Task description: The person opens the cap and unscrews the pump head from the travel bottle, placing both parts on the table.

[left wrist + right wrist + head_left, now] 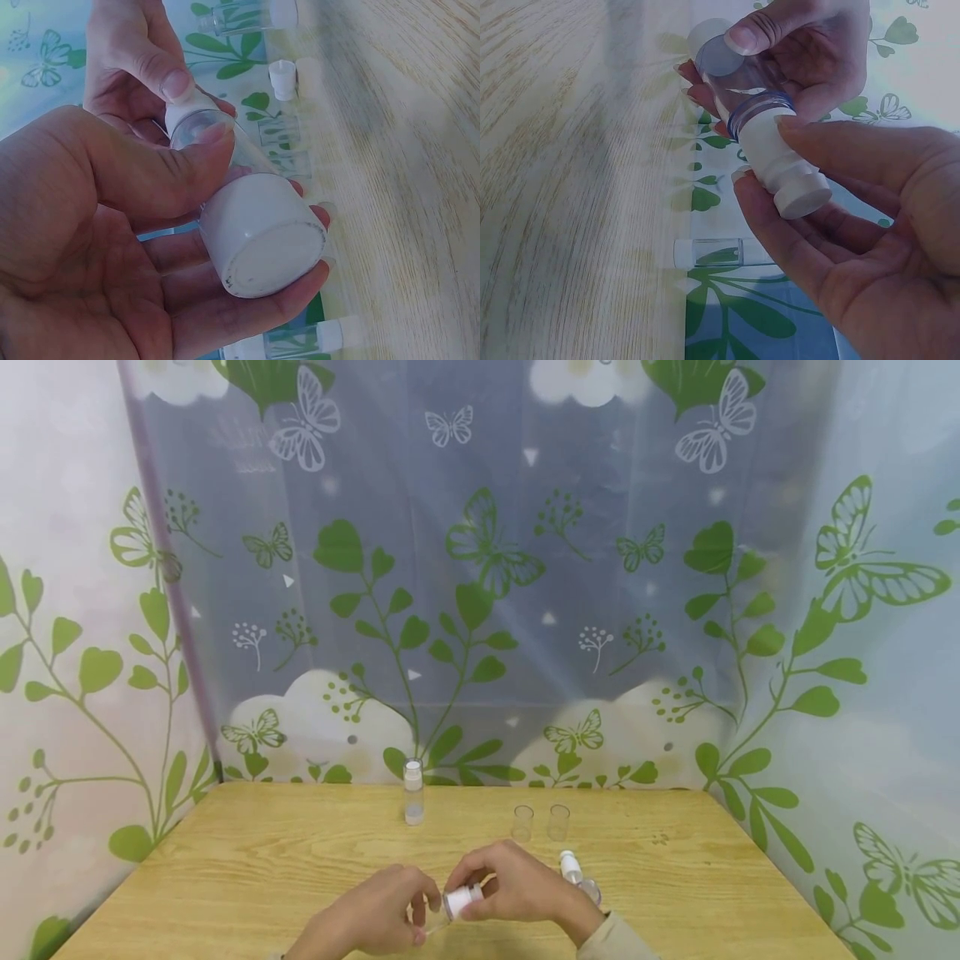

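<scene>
Left hand (375, 910) and right hand (517, 885) grasp one small bottle (459, 902) at the lower centre of the frame, the left holding its clear body with fingers under the white base, the right pinching its white upper part. The bottle tilts between them over a wood-grain table (247, 860). Near the right wrist lie a white pump top (569, 863) and a clear container (592, 892). Farther up, right of centre, two clear cylinders (558, 824) stand side by side; to their left, a second bottle (413, 793) stands upright before a leaf-and-butterfly backdrop (480, 660).
</scene>
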`<act>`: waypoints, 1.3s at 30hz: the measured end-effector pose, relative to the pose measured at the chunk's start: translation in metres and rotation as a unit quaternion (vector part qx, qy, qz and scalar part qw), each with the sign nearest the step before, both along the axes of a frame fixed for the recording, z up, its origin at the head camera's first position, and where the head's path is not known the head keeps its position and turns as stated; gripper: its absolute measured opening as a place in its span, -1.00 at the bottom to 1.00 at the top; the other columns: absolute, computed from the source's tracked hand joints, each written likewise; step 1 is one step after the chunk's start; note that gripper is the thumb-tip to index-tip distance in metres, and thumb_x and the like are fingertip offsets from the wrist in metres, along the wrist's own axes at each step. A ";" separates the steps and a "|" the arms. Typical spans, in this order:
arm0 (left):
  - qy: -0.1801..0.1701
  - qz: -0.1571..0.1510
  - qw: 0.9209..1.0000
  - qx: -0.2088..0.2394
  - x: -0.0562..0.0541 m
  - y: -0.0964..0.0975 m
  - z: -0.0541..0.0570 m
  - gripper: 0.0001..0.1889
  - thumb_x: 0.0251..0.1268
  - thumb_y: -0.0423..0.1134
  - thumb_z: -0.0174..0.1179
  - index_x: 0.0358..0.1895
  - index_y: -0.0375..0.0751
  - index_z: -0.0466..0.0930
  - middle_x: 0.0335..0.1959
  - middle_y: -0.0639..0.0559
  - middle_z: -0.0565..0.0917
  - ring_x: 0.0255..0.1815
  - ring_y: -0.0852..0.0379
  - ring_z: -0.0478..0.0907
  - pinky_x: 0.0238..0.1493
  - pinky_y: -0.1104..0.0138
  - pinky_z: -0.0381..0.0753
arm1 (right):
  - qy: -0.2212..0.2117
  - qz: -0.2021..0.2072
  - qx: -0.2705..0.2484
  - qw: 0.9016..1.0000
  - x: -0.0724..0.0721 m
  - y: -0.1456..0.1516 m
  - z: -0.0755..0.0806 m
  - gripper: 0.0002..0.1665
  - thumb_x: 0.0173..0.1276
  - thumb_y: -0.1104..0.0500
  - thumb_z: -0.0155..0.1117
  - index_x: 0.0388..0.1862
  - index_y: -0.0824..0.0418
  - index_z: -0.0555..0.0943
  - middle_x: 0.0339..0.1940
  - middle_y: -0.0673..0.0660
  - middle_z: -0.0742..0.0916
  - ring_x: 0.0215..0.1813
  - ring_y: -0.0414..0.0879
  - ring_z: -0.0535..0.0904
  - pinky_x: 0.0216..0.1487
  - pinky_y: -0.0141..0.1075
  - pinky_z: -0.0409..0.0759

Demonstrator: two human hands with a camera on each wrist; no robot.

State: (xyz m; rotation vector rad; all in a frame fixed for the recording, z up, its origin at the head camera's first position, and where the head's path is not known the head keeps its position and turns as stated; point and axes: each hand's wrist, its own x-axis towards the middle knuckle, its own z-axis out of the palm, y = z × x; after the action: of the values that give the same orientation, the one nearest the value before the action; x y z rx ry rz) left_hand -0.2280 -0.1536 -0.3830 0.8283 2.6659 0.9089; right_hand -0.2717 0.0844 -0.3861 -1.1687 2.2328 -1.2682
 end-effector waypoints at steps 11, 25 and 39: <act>0.005 -0.003 1.000 0.002 0.000 0.000 -0.001 -0.70 0.00 -0.55 0.41 -0.12 -0.32 0.73 -0.43 0.09 0.72 -0.47 0.33 0.56 -0.41 0.43 0.60 | 0.013 0.006 0.014 1.000 0.000 0.002 0.001 -0.73 0.35 0.29 0.44 0.03 0.20 0.74 0.03 0.18 0.81 -0.02 -0.27 0.70 -0.09 -0.45 0.69; 0.010 -0.004 1.000 -0.007 0.000 0.000 0.000 -0.71 0.03 -0.53 0.41 -0.12 -0.31 0.74 -0.42 0.10 0.72 -0.47 0.34 0.56 -0.41 0.44 0.60 | 0.012 -0.004 0.007 1.000 -0.002 0.003 0.002 -0.68 0.60 0.12 0.17 0.09 0.32 0.68 -0.04 0.31 0.79 -0.22 -0.33 0.72 -0.20 -0.27 0.78; 0.028 -0.007 0.999 -0.018 0.000 0.000 0.000 -0.71 -0.02 -0.53 0.41 -0.15 -0.29 0.73 -0.45 0.12 0.71 -0.46 0.36 0.54 -0.40 0.43 0.57 | 0.009 0.002 0.007 1.000 0.000 0.000 0.002 -0.83 0.51 0.25 0.27 -0.04 0.26 0.74 -0.08 0.25 0.81 -0.28 -0.21 0.77 -0.17 -0.42 0.73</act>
State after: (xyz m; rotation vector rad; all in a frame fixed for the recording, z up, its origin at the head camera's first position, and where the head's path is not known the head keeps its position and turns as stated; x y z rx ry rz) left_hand -0.2283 -0.1535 -0.3830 0.8761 2.7130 0.8453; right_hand -0.2719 0.0842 -0.3843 -1.1843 2.2463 -1.2435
